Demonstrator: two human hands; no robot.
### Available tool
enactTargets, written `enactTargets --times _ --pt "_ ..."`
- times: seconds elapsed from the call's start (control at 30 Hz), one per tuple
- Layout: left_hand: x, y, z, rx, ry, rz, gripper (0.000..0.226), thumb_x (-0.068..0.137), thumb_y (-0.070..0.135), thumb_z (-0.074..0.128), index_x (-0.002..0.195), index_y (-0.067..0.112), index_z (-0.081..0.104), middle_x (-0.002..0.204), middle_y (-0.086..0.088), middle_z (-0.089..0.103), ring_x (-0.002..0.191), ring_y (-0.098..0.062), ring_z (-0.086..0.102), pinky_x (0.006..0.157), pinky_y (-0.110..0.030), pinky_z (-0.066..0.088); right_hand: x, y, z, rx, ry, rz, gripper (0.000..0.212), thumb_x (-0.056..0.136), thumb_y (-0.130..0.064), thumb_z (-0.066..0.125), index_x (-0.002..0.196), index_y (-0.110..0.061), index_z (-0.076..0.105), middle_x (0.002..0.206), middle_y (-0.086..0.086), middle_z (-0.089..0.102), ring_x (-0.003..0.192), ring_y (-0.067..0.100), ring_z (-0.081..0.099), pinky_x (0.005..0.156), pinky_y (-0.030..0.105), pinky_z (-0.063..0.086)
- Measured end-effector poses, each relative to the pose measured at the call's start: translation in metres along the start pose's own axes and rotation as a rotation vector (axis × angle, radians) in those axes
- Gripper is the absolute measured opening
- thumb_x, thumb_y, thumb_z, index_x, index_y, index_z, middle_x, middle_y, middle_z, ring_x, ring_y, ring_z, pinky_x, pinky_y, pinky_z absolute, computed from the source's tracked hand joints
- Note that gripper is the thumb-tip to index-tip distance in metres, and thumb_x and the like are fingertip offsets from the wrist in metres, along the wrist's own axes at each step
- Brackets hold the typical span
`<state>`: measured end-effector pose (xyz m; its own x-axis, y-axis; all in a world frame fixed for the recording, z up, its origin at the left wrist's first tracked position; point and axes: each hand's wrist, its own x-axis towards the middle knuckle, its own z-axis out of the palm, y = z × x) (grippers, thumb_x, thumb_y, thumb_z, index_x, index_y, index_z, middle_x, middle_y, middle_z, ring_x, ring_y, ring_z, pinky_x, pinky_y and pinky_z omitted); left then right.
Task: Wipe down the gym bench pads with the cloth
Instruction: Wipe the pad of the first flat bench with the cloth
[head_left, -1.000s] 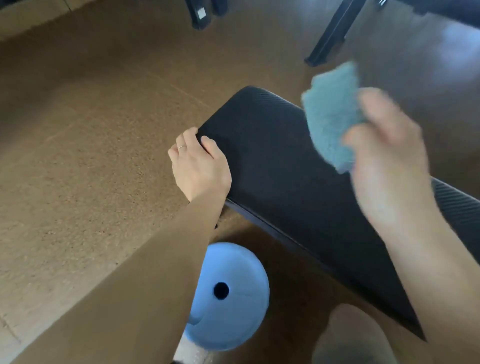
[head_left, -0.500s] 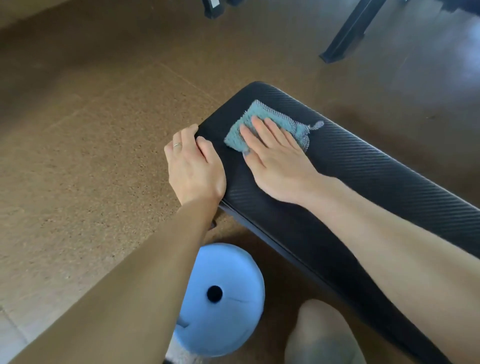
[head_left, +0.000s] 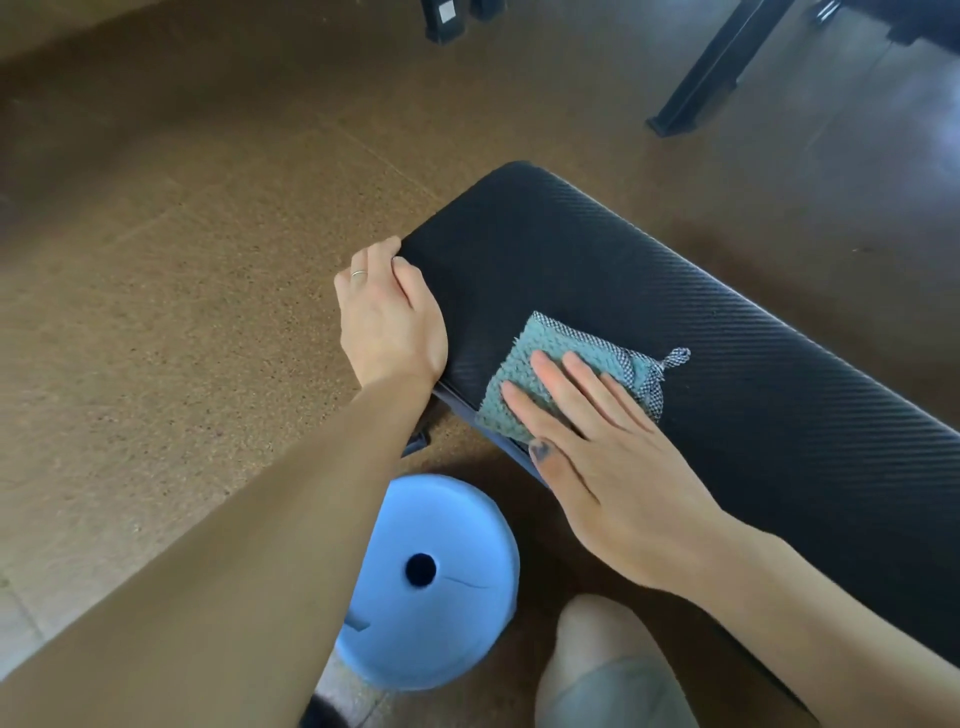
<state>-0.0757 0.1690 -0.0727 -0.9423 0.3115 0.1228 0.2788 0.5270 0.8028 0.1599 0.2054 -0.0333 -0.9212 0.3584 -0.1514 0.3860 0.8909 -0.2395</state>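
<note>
Your flat right hand (head_left: 618, 467) presses the soft, limp cloth (head_left: 545, 374) onto the bench (head_left: 675, 291); left hand (head_left: 387, 317) grips its near-left edge

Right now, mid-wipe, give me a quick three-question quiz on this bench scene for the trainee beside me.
1. True or false: the right hand presses the cloth with flat, straight fingers.
2. Where on the bench pad does the cloth lie? A) in the middle of the pad B) at the near edge, partly overhanging C) on the floor
3. Fill in: the left hand grips the pad's ____ corner, above the blue disc.

Key: 1 true; 2 B; 3 near-left (end) corner.
</note>
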Motion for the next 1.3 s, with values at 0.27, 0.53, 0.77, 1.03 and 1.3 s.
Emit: enactTargets --times 0.27,0.53,0.77,1.03,1.3 --pt "0.002 -0.003 0.002 0.0 -0.003 0.048 0.046 0.104 0.029 0.025 0.137 0.023 0.057 0.141 0.007 0.055 0.13 -0.018 0.041 0.1 -0.036 0.04 0.102 -0.004 -0.005 0.046 0.07 0.099 0.057 0.106 -0.042 0.009 0.163 -0.038 0.013 0.174 -0.003 -0.001 0.159 0.018 -0.008 0.127 0.036 -0.006" --pt "0.006 -0.008 -0.012 -0.01 -0.121 0.099 0.049 0.102 0.033 0.023 0.135 0.019 0.056 0.139 0.001 0.056 0.125 -0.021 0.044 0.098 -0.039 0.04 0.064 -0.051 0.01 -0.016 0.123 0.204 0.058 0.108 -0.042 0.013 0.165 -0.031 0.014 0.174 0.002 0.005 0.16 0.023 -0.002 0.129 0.038 -0.002" --pt "0.046 -0.025 -0.019 -0.38 -0.402 -0.134 0.028 0.104 0.02 0.034 0.111 0.015 0.06 0.093 0.009 0.061 0.085 -0.01 0.055 0.08 -0.029 0.047 0.06 -0.078 0.02 -0.144 0.102 0.325 0.058 0.109 -0.039 0.023 0.165 -0.027 0.013 0.173 0.005 0.009 0.16 0.027 0.002 0.129 0.044 0.005" --pt "0.047 -0.028 -0.03 -0.591 -0.563 -0.275 0.02 0.103 0.018 0.039 0.109 0.015 0.057 0.103 -0.003 0.066 0.09 -0.012 0.062 0.084 -0.035 0.055 0.11 -0.092 0.015 -0.122 0.159 0.339 0.058 0.107 -0.039 0.023 0.165 -0.028 0.019 0.173 0.004 0.013 0.16 0.027 0.007 0.129 0.046 0.01" --pt "0.05 -0.028 -0.036 -0.574 -0.611 -0.284 0.022 0.105 0.019 0.038 0.111 0.019 0.059 0.108 0.005 0.067 0.093 -0.007 0.062 0.081 -0.024 0.051 0.056 -0.089 0.03 -0.236 0.131 0.243 0.057 0.109 -0.036 0.029 0.165 -0.027 0.018 0.173 0.007 0.01 0.159 0.031 0.008 0.128 0.051 0.017"
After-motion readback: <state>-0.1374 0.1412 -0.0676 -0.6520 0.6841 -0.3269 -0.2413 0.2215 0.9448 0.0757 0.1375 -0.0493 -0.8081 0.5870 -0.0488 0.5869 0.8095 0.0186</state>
